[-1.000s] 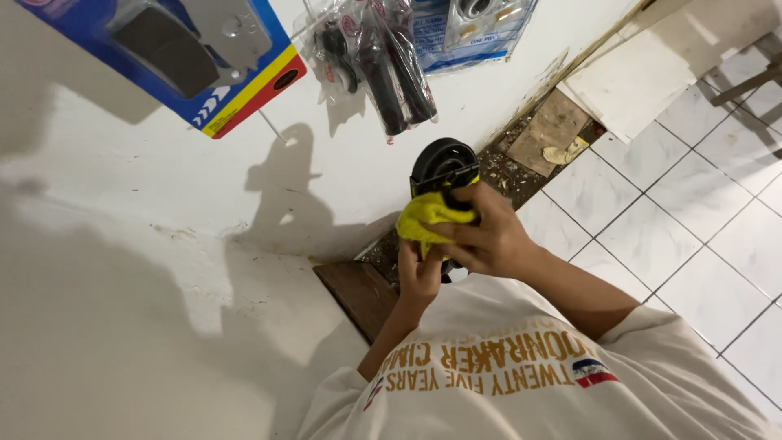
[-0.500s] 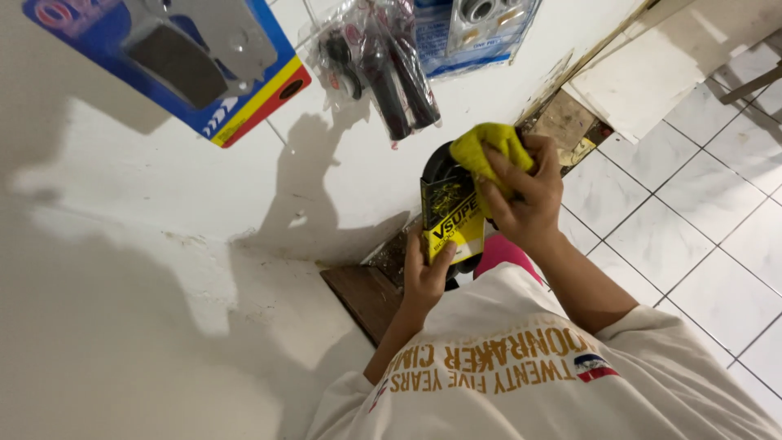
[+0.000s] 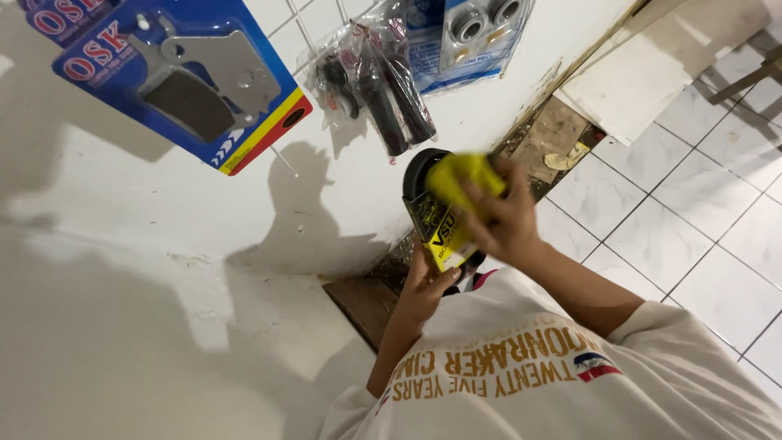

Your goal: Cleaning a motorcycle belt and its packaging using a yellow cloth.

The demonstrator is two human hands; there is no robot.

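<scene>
Inspecting hold: a black round part in a yellow-and-black printed sleeve (image 3: 440, 232) sits between both hands, just in front of the chest, near the white wall (image 3: 163, 269).
Left hand (image 3: 423, 285): at 6 o'clock of the part, fingers curled round its lower end, gripping from beneath.
Right hand (image 3: 509, 216): at 3 o'clock of the part, fingers closed over a yellow cloth (image 3: 460, 175) and pressing it onto the upper rim.
Wall stock: blue blister card with a grey metal piece (image 3: 191, 81) at 10 o'clock; clear bag of black grips (image 3: 383, 81) at 12 o'clock; blue pack with round metal rings (image 3: 476, 33) at 1 o'clock. All hang apart from the hands.
Floor (image 3: 676, 212): white tile at 3 o'clock, debris along the wall foot.
Risk, slip: the only support is the lower grip; a hard wiping stroke could push the part out and drop it on tile.
Risk, snag: the bag of grips hangs near; a raised elbow or cloth could catch it.
Risk, sleeve: rubbing may tear or slide the printed wrap.
</scene>
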